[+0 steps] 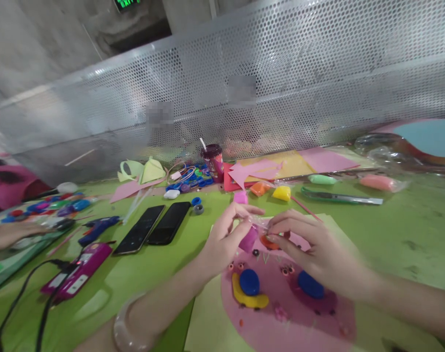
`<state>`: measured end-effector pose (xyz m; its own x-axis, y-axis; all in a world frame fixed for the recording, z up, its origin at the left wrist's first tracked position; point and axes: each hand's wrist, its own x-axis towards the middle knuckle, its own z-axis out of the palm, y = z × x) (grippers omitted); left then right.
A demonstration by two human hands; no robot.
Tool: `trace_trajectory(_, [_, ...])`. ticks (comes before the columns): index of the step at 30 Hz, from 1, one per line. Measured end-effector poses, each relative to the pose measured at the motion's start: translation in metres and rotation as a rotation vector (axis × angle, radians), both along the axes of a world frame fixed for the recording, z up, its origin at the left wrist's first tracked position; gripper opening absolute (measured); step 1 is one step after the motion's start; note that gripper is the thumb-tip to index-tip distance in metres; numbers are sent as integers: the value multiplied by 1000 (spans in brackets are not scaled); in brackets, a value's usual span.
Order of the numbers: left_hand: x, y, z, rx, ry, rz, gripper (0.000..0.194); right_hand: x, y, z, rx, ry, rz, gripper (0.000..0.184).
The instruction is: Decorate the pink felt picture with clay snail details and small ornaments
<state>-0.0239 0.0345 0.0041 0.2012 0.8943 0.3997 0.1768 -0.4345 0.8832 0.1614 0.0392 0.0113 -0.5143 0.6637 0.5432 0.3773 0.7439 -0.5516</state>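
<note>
My left hand [225,237] is closed in a pinch on a small clear plastic packet of purple clay [248,239]. My right hand [313,247] has its thumb and fingers pinched together at the other end of the packet's clear film. An orange clay piece [269,241] shows just beneath the right fingertips, on the pink paper [262,322]. On that paper are a yellow clay snail [248,298] with a blue shell and a purple clay snail [327,299], also blue-shelled and partly covered by my right hand. Pale yellow paper [203,318] lies underneath.
Behind my hands are orange [260,189] and yellow clay packets [282,193], a green cutter [339,196] and a lidded cup [213,162]. To the left lie two phones [170,224], a glue gun [97,230] and a corded purple power strip [79,271]. Another person's hand [17,232] reaches in.
</note>
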Motion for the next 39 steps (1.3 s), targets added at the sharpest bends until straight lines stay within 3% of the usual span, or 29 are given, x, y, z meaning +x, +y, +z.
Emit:
trace_trajectory(12, [1,0,-1,39,-10,106,7,1,-1,5,-10,11,14,12])
trace_trajectory(16, [2,0,-1,-45,23,117,10,1,-1,7,50,30,58,11])
trace_trajectory(22, [0,-3,0,-79,59,79,15,-1,0,5,36,-5,-8,11])
trace_trajectory(26, [-2,0,2,-65,149,133,14,2,4,1,80,35,-32,10])
trace_trajectory(34, [-1,2,2,-49,130,187,14,5,9,2,135,43,2,11])
trace_trajectory(39, [0,-8,5,30,192,204,15,6,8,0,265,31,68,11])
